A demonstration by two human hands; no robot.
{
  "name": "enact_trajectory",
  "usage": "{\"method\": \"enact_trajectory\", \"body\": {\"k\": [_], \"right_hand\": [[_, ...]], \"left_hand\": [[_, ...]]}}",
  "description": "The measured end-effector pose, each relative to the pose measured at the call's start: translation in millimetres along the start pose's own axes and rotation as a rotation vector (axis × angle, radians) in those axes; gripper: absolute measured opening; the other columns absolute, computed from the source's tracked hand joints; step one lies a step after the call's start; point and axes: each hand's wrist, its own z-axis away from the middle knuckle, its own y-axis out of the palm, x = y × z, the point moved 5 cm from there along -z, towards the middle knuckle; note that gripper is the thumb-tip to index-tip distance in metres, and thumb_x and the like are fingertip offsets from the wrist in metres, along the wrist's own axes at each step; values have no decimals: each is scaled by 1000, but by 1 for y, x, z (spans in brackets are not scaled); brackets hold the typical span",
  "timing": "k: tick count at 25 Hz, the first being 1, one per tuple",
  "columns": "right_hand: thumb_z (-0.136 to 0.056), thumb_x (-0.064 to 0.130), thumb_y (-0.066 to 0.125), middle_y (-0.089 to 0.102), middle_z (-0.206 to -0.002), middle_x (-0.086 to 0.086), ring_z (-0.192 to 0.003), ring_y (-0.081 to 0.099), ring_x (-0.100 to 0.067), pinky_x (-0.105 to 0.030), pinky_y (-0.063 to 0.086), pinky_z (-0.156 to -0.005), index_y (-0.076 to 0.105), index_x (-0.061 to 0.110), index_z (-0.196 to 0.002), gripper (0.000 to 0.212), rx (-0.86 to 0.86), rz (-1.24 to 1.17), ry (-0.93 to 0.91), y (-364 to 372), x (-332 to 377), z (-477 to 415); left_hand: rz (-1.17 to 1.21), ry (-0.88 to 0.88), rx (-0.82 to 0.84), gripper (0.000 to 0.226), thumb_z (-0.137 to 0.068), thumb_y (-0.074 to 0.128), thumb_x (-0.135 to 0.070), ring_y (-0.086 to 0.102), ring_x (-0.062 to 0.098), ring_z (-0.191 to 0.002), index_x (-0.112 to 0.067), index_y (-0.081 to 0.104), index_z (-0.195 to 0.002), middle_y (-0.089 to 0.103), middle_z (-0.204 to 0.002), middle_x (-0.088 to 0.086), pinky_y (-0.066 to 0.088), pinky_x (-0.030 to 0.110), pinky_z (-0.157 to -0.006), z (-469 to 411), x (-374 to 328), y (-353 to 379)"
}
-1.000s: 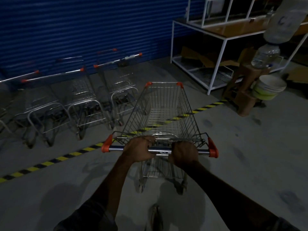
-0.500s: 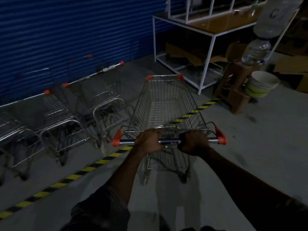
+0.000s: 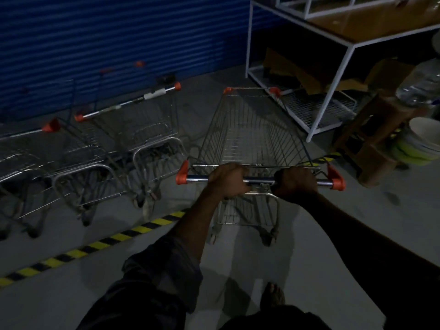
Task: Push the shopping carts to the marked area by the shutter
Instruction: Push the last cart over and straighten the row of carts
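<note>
Empty shopping cart (image 3: 252, 139), gripped at the handle.
Left hand (image 3: 228, 182) and right hand (image 3: 295, 185), fingers curled round the handle bar (image 3: 259, 180). Wire cart likely light, stiff, free-rolling. It straddles the striped tape (image 3: 95, 245), right of the parked carts (image 3: 152, 129), shutter (image 3: 119, 39) beyond.

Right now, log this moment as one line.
left hand: grips handle | right hand: grips handle | cart: straddles striped line | parked carts: left, by shutter
</note>
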Motion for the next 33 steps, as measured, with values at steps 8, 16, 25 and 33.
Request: {"method": "enact_trajectory", "body": {"k": [8,16,25,33], "right_hand": [[-77,60,48,73,-103,-4,-97,70,-30,-36,52,-81,72,24,-103,51,87,13,-171,14,-81,-142],[-63,62,30,72,-83,-6,-78,70,-33,-38,57,-73,74,21,-89,65,71,-57,-227,29,-133,-281],[-75,51,59,75,-93,-5,-89,71,-31,-36,54,-76,75,23,-98,39,92,-26,-291,28,-176,-436],[-79,49,53,74,-96,-5,-93,70,-32,-36,52,-80,74,22,-94,37,126,-40,-400,35,-196,-560]], "left_hand": [[20,-77,-7,31,-75,70,-62,67,15,-98,-31,68,-81,70,-103,-9,53,29,-77,-143,2,-1],[92,-156,21,59,-63,53,-70,64,14,-114,-37,76,-107,71,-116,-9,55,35,-92,-278,35,6],[197,-223,128,53,-64,68,-62,66,14,-89,-28,79,-102,71,-101,-3,58,34,-77,-415,85,-3],[155,-278,50,34,-78,77,-47,64,20,-96,-24,78,-104,67,-106,3,54,33,-79,-504,113,-13]]}}
